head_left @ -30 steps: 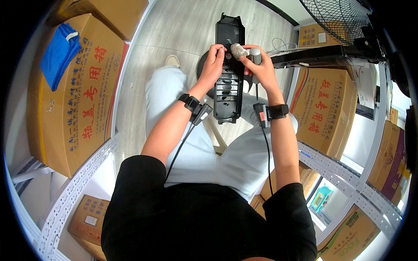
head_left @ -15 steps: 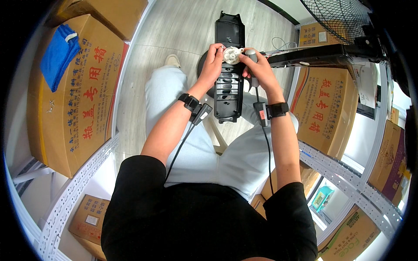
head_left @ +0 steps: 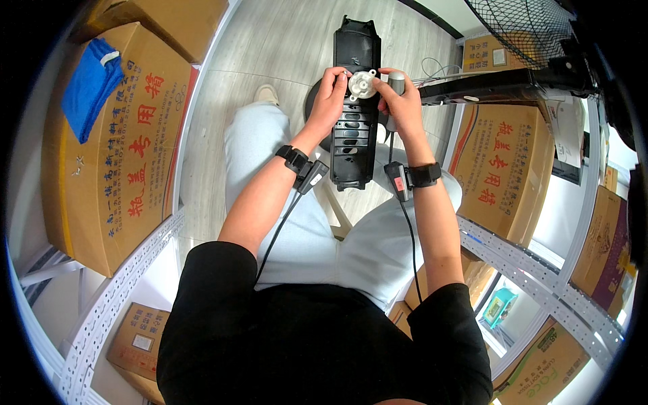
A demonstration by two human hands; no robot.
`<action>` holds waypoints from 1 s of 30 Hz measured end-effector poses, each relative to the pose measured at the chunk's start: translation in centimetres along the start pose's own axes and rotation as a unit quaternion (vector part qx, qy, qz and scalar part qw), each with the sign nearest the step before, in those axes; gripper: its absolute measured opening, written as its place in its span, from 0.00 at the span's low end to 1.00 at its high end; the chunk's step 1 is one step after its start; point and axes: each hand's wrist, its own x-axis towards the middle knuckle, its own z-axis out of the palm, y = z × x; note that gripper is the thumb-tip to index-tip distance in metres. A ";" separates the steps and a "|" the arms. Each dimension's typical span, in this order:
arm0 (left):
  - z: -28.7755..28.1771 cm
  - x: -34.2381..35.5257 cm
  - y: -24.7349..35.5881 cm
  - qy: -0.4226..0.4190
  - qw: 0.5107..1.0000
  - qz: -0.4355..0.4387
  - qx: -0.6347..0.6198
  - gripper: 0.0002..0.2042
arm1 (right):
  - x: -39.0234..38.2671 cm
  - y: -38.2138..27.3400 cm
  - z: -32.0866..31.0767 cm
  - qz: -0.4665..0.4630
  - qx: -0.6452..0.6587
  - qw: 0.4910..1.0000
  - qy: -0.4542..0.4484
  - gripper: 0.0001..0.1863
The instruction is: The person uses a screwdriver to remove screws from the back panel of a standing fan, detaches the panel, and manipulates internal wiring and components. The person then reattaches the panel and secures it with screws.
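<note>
A round, whitish translucent plastic part with small ears on its rim (head_left: 362,85) is over the middle of a long black plastic housing (head_left: 356,50). My left hand (head_left: 330,96) is at the part's left edge, its thumb and forefinger pinched together; a tiny shiny bit shows at the tips, too small to name. My right hand (head_left: 402,104) is closed around a grey-handled screwdriver (head_left: 396,84), its thin shaft pointing back toward my wrist. The right thumb or a finger also touches the part's right edge. Slots and ribs show in the housing's nearer half.
Large cardboard boxes stand on shelves at left (head_left: 121,155) and right (head_left: 499,172). A blue cloth (head_left: 93,88) lies on the left box. A black bar (head_left: 472,88) and black mesh (head_left: 520,27) reach in at upper right. Black cables run from the wrist devices along both forearms.
The round part has turned and shifted slightly right. My right hand has moved a little, and the grey handle now stands farther right and more upright. The left hand is nearly still.
</note>
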 end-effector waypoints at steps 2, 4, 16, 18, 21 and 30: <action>0.0 0.0 0.2 0.004 1.000 0.001 0.005 0.10 | 0.3 0.4 -0.1 0.015 0.052 0.998 0.011 0.15; 0.0 -0.1 0.2 0.003 1.000 -0.005 0.014 0.10 | 0.0 0.0 0.2 0.019 0.049 0.998 0.019 0.15; -0.1 0.0 0.5 0.025 1.000 0.002 0.007 0.10 | -0.2 0.2 1.3 0.032 0.055 0.997 0.033 0.17; 0.0 -0.1 0.7 0.030 1.000 -0.003 0.005 0.10 | -0.3 0.1 1.6 0.020 0.015 0.999 0.048 0.17; -0.1 -0.1 0.7 0.031 0.999 0.010 0.007 0.10 | -0.9 -0.5 2.4 -0.003 -0.056 0.996 0.076 0.16; 0.0 -0.2 1.3 0.033 0.999 0.024 0.004 0.11 | -1.1 0.3 3.1 -0.138 -0.195 0.961 0.141 0.16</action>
